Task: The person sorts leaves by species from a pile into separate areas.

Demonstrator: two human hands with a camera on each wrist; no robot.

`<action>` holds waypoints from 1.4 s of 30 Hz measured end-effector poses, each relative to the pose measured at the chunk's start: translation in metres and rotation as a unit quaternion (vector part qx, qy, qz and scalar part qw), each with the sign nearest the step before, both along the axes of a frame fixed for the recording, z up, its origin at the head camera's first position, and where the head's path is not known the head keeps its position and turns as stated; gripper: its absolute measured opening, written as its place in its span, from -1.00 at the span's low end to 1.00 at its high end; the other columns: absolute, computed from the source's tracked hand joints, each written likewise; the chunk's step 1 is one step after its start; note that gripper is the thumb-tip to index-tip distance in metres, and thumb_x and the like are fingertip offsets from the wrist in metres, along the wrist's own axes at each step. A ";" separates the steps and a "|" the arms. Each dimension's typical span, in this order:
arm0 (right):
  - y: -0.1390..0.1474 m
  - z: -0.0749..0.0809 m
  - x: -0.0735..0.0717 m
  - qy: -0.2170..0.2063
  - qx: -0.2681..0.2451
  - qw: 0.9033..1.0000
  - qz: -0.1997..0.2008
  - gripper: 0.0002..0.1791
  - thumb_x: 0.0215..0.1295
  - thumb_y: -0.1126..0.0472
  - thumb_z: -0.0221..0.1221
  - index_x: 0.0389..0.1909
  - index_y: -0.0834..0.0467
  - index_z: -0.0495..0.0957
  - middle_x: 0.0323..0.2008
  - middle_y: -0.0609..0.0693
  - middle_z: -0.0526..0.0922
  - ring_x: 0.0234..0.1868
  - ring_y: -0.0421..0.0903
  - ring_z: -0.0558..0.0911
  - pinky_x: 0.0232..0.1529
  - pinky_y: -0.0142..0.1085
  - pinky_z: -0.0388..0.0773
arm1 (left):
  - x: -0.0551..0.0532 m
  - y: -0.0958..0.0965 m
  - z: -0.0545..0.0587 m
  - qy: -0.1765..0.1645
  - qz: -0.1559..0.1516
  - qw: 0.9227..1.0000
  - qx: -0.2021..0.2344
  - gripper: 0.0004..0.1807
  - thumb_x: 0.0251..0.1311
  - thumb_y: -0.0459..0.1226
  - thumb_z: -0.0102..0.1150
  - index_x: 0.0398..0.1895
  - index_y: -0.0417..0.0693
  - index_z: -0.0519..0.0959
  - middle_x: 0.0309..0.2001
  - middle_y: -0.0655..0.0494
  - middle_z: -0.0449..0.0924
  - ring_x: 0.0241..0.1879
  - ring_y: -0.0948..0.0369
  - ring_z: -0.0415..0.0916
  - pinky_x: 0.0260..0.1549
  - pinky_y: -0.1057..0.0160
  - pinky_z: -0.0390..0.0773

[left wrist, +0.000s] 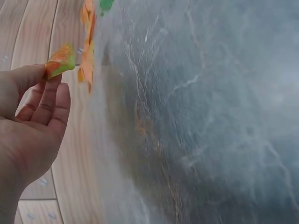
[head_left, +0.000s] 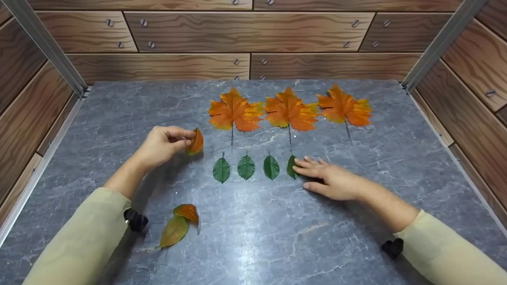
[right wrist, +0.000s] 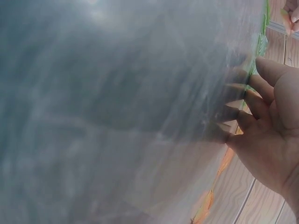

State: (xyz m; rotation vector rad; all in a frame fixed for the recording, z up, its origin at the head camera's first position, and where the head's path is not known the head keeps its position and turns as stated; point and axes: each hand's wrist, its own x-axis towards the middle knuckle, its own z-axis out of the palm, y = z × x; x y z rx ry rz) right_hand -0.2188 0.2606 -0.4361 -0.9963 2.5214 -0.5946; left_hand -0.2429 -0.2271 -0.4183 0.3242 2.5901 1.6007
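Between thumb and fingers my left hand pinches an orange-green leaf, held left of the row of green leaves. The left wrist view shows this leaf at the fingertips. My right hand lies with fingers spread, its fingertips touching the rightmost green leaf and partly covering it. Three more green leaves stand in line to its left: one, another and the leftmost. Nearer the left forearm, a green-brown leaf overlaps an orange-red leaf.
Behind the green row lie three orange maple leaves with stems: left, middle and right. The grey marbled tabletop is bounded by wood-patterned walls and metal posts at the back corners.
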 end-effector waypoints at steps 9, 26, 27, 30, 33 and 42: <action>0.000 -0.002 0.000 -0.006 0.004 1.000 -0.002 -0.36 0.65 0.00 0.14 0.64 0.00 0.28 0.68 -0.07 0.08 0.68 0.14 0.00 0.61 0.23 -0.13 | -0.017 -0.016 -0.008 -0.051 0.041 0.998 -0.012 -0.66 0.49 -0.35 0.26 0.24 -0.26 0.70 0.26 -0.19 0.65 -0.09 0.22 0.70 -0.16 0.22 0.73; 0.001 -0.002 0.002 -0.004 -0.002 1.000 -0.002 -0.36 0.64 0.02 0.14 0.64 0.02 0.29 0.68 -0.06 0.09 0.68 0.15 0.00 0.61 0.23 -0.13 | -0.030 -0.013 -0.019 -0.077 0.058 0.995 -0.020 -0.65 0.50 -0.33 0.25 0.28 -0.18 0.69 0.20 -0.17 0.68 -0.27 0.15 0.58 -0.47 0.30 0.57; 0.001 -0.002 0.001 -0.004 -0.001 1.000 -0.002 -0.36 0.64 0.02 0.14 0.64 0.02 0.29 0.68 -0.06 0.08 0.68 0.15 0.00 0.61 0.23 -0.13 | -0.030 -0.013 -0.019 -0.076 0.058 0.995 -0.019 -0.65 0.50 -0.34 0.25 0.28 -0.19 0.68 0.21 -0.18 0.68 -0.28 0.16 0.58 -0.45 0.31 0.57; 0.001 -0.002 0.001 -0.005 0.000 1.000 -0.003 -0.36 0.65 0.02 0.14 0.64 0.01 0.28 0.68 -0.07 0.08 0.68 0.14 0.00 0.61 0.23 -0.13 | -0.031 -0.012 -0.020 -0.074 0.057 0.996 -0.015 -0.64 0.50 -0.35 0.25 0.28 -0.22 0.68 0.22 -0.19 0.67 -0.24 0.17 0.59 -0.39 0.32 0.58; 0.001 -0.001 0.000 -0.004 0.002 1.000 -0.003 -0.36 0.64 0.01 0.14 0.64 0.01 0.28 0.68 -0.07 0.08 0.68 0.14 0.01 0.61 0.22 -0.13 | -0.031 -0.012 -0.020 -0.075 0.056 0.995 -0.017 -0.65 0.51 -0.34 0.23 0.29 -0.22 0.67 0.22 -0.19 0.67 -0.22 0.16 0.60 -0.37 0.31 0.59; 0.000 -0.001 0.000 -0.002 -0.001 1.000 0.000 -0.36 0.64 0.03 0.15 0.64 0.02 0.29 0.68 -0.06 0.09 0.68 0.13 0.01 0.62 0.20 -0.12 | -0.029 -0.016 -0.019 -0.078 0.036 0.996 -0.028 -0.63 0.52 -0.31 0.23 0.31 -0.21 0.66 0.22 -0.22 0.66 -0.16 0.16 0.59 -0.39 0.30 0.60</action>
